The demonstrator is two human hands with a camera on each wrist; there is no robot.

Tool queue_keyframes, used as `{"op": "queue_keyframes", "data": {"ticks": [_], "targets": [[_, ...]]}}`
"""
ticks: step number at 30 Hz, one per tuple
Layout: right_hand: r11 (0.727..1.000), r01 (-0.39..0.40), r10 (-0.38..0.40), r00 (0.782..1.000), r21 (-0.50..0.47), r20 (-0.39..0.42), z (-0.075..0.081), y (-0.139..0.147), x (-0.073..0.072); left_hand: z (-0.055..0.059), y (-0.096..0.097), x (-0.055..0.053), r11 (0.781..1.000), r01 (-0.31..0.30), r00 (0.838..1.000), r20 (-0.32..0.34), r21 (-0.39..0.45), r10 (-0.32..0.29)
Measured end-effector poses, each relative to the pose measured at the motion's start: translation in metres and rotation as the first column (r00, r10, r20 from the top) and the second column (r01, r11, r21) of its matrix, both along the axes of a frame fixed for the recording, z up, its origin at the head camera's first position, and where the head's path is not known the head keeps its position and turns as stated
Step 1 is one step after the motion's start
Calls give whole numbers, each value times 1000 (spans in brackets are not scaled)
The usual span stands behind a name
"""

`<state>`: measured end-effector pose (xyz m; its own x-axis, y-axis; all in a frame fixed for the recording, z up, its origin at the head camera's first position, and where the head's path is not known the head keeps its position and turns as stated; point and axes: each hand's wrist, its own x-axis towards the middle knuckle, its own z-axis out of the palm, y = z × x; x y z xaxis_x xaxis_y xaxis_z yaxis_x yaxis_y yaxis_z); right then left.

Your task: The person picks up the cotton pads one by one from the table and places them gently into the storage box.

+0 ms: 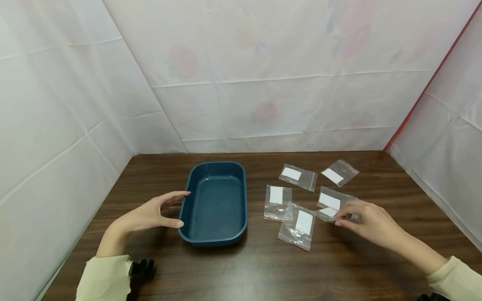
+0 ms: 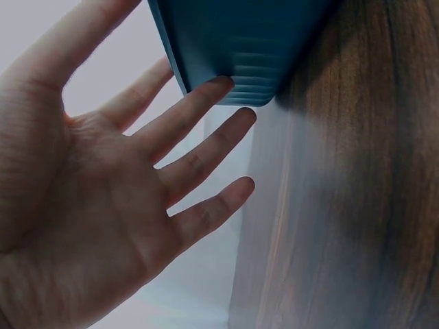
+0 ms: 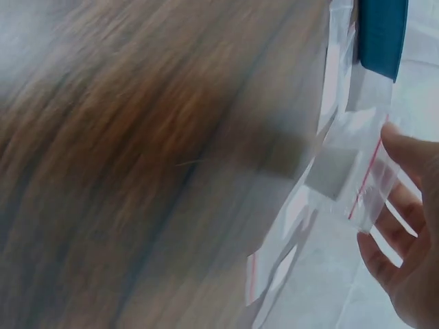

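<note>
A dark blue rectangular basin (image 1: 218, 205) stands left of centre on the table. My left hand (image 1: 148, 213) is at its left side, thumb and fingertips at the rim; in the left wrist view that hand (image 2: 89, 185) has its fingers straight and spread. On the right, my right hand (image 1: 373, 219) pinches a small clear zip bag (image 1: 327, 212) with a white label by its edge. The right wrist view shows this bag (image 3: 333, 171) tilted up, its red seal line near the thumb. Another labelled zip bag (image 1: 329, 200) lies just behind it, partly covered.
More zip bags lie around: one at the back (image 1: 291, 173), one at back right (image 1: 333, 175), and two overlapping near the basin, an upper bag (image 1: 276, 195) and a lower bag (image 1: 303, 223). White sheets (image 1: 233, 113) hang behind and beside the dark wooden table (image 1: 241, 276).
</note>
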<state>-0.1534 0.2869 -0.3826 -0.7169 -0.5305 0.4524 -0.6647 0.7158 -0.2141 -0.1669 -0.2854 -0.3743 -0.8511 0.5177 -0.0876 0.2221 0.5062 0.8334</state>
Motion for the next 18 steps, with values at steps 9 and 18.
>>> {"op": "queue_keyframes", "data": {"ticks": [9,18], "targets": [[999,23,-26,996,-36,-90,19,-14,-3,5,1,4,999,-30,999,9,-33,31],[998,55,-58,996,-42,-65,36,-26,-4,6,9,11,998,-57,998,13,-32,58]]}}
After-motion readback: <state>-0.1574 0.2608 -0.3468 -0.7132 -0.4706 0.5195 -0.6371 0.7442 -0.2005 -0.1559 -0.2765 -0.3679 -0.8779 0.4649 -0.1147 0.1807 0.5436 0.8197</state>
